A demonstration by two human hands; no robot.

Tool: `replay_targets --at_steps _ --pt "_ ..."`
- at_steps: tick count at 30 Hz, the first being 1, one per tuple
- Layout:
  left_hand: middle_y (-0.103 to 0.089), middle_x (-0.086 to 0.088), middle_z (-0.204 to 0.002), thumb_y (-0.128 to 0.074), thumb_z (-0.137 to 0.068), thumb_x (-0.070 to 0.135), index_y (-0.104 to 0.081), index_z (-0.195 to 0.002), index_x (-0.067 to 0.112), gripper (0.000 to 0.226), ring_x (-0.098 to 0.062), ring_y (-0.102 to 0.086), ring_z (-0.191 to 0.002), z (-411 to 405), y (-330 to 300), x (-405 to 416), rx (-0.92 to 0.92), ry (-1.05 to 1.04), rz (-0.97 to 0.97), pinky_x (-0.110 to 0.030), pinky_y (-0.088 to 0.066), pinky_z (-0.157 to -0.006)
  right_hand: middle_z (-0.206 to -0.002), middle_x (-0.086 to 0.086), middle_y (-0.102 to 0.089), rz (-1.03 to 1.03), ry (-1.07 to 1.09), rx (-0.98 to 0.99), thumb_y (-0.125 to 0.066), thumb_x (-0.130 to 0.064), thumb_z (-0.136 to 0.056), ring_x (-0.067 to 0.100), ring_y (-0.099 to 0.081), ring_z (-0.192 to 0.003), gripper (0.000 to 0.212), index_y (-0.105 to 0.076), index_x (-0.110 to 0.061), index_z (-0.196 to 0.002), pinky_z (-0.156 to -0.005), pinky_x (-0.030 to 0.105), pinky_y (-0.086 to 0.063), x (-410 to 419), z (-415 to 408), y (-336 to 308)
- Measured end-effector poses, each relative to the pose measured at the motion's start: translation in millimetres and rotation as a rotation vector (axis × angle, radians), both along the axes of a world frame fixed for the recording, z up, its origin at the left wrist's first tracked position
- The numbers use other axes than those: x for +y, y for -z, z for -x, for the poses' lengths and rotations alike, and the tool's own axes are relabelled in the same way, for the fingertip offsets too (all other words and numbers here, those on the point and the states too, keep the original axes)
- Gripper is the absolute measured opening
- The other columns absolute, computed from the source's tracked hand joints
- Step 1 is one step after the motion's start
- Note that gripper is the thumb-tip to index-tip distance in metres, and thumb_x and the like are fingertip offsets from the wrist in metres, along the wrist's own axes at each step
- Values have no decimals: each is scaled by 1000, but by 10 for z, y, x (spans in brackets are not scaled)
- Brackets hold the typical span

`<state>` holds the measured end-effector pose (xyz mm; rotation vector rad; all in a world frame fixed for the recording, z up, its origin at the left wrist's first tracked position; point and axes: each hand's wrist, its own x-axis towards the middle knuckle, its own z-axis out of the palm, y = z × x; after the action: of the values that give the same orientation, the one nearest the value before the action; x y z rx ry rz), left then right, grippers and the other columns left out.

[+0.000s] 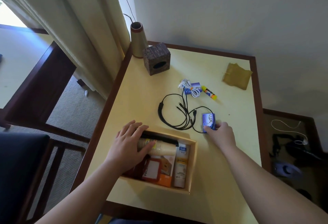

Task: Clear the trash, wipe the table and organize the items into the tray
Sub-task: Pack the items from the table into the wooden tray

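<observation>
I've got the table (230, 152) spread under both arms, and just beneath my left hand (129, 145) sits the tray (193, 163), already carrying a stack of paper cups (163, 148), a tube (181, 167) and some orange packets I can't read. That left hand lies flat, fingers relaxed and spread over the cups and the tray's far rim, steadying it, I'd say. Out ahead of my right hand (220, 133) loops the black cable (170, 115), its tail running right up against the soap. The right hand's fingers are curled, pinching the near end of the Lux soap bar (209, 120), which lies on the table just beyond the knuckles. Further off from that hand, the white cable bundle (190, 88), a glue stick (209, 92), and a brown cloth (237, 76) well away to the far right. My read: soap goes into the tray now. To do it cleanly I'd lift straight up so the cable doesn't drag along, keep the left hand holding the tray still, and drop the bar into the gap beside the tube.
</observation>
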<state>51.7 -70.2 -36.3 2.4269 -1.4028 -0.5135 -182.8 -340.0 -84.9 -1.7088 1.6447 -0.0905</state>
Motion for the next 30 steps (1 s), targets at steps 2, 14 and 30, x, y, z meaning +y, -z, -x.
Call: replay_targets --at_steps 2,14,30 --pt "-40 12 -159 -38 -95 81 -39 -151 40 69 -13 -16 -156 0 3 1 -3 -1 -2 -51 -27 -124 -104 7 -65 -8 -15 10 -75 -45 -81 26 -62 -99 30 -56 -25 -93 -65 34 -46 77 47 18" --pt "-43 12 -157 -38 -95 82 -42 -149 41 68 -14 -20 -155 -3 32 -1 -3 -13 24 -50 -30 -123 -96 -10 -63 -51 154 -154 -78 -26 -87 4 -59 -83 31 -58 -15 -108 -62 27 -42 279 138 -96" --pt "-45 11 -155 -42 -96 80 -44 -148 38 67 -15 -22 -154 -10 39 22 -8 -5 57 -48 -29 -121 -96 -1 -74 -36 20 -134 -86 -51 -78 16 -75 -82 50 -61 -28 -115 -70 36 -59 398 598 -389"
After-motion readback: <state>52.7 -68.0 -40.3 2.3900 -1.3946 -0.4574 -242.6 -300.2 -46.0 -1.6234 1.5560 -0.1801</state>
